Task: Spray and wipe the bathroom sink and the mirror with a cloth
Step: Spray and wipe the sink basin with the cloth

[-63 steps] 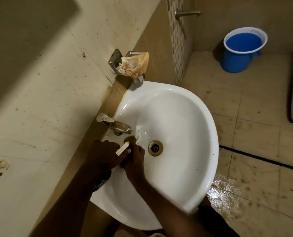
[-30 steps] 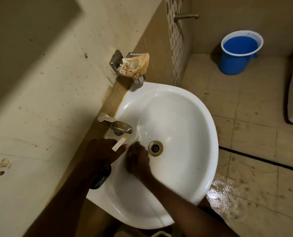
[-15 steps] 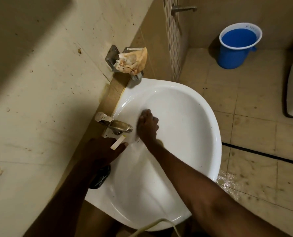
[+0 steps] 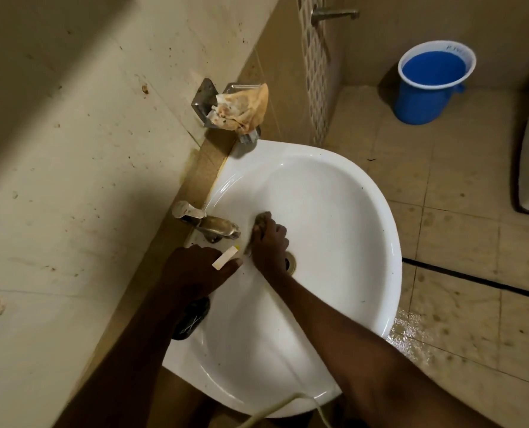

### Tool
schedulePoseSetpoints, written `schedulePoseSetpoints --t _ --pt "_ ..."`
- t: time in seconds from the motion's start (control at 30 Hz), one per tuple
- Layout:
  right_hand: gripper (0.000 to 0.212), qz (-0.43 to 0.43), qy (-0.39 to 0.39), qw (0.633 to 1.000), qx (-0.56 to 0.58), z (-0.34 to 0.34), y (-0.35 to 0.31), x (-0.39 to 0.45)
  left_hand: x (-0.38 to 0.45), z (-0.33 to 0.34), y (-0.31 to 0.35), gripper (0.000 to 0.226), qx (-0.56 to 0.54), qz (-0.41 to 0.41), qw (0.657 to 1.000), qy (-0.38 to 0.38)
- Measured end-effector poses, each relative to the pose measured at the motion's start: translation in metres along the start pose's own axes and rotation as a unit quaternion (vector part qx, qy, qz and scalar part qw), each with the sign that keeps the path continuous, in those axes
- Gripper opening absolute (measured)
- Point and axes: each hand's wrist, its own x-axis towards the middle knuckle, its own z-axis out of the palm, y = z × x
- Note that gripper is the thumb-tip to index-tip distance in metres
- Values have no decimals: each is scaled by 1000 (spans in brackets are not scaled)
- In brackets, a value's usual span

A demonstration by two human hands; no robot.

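The white sink (image 4: 377,273) hangs on a stained tiled wall, with a metal tap (image 4: 216,225) at its back edge. My right hand (image 4: 270,242) presses a small dark cloth (image 4: 260,218) against the basin wall just right of the tap; my fingers hide most of the cloth. The hand partly covers the drain (image 4: 291,264). My left hand (image 4: 192,270) rests on the sink's back rim, closed around a dark bottle (image 4: 190,318) whose white, yellow-tipped nozzle piece (image 4: 225,257) sticks out. No mirror is in view.
A metal wall holder with a crumpled orange rag (image 4: 244,108) is above the sink. A blue bucket (image 4: 432,84) stands in the far corner under a wall tap (image 4: 334,12). The floor (image 4: 411,335) beside the sink is wet. A pale cable (image 4: 281,406) hangs below.
My right hand has moved with the cloth from beside my left hand, left of the drain, up the basin wall beside the tap. My left hand has stayed put.
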Motion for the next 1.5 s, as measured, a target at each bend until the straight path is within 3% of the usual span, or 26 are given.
schedulePoseSetpoints --t 0.23,0.37,0.5,0.6,0.73,0.83,0.9,0.97,1.03,1.13,1.27,1.33,1.4,1.5 --pt "44 -83 -77 979 -168 -5 36 -49 -3 0 -7 56 32 -66 996 -47" --pt "36 -183 -188 917 -301 -9 33 -106 -6 -4 -4 54 29 -81 994 -69" --pt "38 -275 -294 884 -237 -14 43 -154 -9 -7 0 54 5 -84 994 -71" --pt "38 -260 -301 902 -168 -11 40 -157 -8 -11 1 53 -11 -79 994 -74" --pt "40 -152 -174 955 -188 2 26 -107 -18 -6 3 51 96 42 994 12" --pt "43 -138 -213 946 -199 -9 30 -82 -30 0 1 49 91 72 993 -19" --pt "40 -187 -285 905 -255 -23 37 -86 -37 5 2 48 97 66 992 -38" --pt "36 -286 -354 821 -346 -37 49 -98 -44 8 4 51 118 47 991 -35" --pt "36 -332 -410 776 -346 -47 62 -112 -47 14 2 52 119 33 992 -40" --pt "31 -336 -387 795 -326 -42 67 -114 -49 19 4 52 143 24 989 -24" --pt "30 -195 -166 900 -352 -6 46 -80 -54 27 6 49 139 22 990 23" --pt "25 -153 -103 922 -341 -6 38 -63 -60 23 3 50 119 7 993 13" --pt "24 -173 -142 913 -341 -17 43 -61 -67 19 -1 51 99 -19 995 -1" --pt "30 -242 -343 839 -346 -42 46 -84 -82 13 -6 51 58 -55 997 -1"
